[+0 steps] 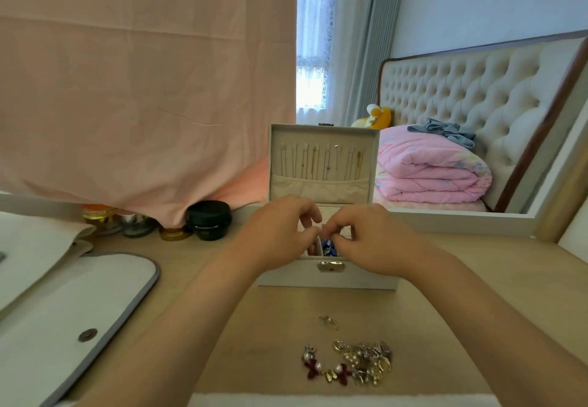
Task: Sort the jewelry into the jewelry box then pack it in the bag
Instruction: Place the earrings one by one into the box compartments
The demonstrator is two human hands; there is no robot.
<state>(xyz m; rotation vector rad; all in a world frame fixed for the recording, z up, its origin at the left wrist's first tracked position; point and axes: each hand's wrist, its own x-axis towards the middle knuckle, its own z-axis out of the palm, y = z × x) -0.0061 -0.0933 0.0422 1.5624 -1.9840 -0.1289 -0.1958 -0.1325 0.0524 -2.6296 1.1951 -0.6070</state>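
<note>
1. Jewelry pile: earrings, pearls and dark-red bows lie heaped at the centre of the table's front edge.
2. Ring: lies alone just behind the pile, apart from it, between the pile and the box.
3. Bag: white with grey trim and 1 snap, lying flat at the table's left edge.
4. Box: white, with its clasp facing front, standing mid-table behind the ring. Its lid stands upright, and thin chains hang on the lining.
5. Left hand and right hand: both are over the open box with fingers curled. Their tips nearly meet above a compartment holding blue pieces. Whether either hand pinches anything cannot be told.
6. Jar: black, at the table's back edge, left of the box and below a hanging pink cloth.
</note>
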